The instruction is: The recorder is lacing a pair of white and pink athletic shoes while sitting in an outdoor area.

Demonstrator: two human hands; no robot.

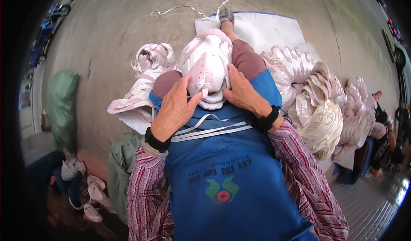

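A stack of pink and white shoe uppers [206, 67] lies across my lap, with lace holes along the top piece. My left hand [174, 108] holds its near left edge, thumb by the pale tab and fingers curled along the side. On the opposite edge, my right hand [246, 93] presses with thumb and fingers. White laces [209, 132] trail from near my left wrist over the blue apron [222, 168]. What lies beneath my fingers is partly hidden.
More shoe uppers [143, 87] lie by my left knee. On my right are piled uppers [287, 65] and a bundle of cream laces [323, 127]. A loose lace [177, 8] lies ahead near a white sheet [265, 29]. A green sack [63, 106] stands at left; another person [387, 142] is far right.
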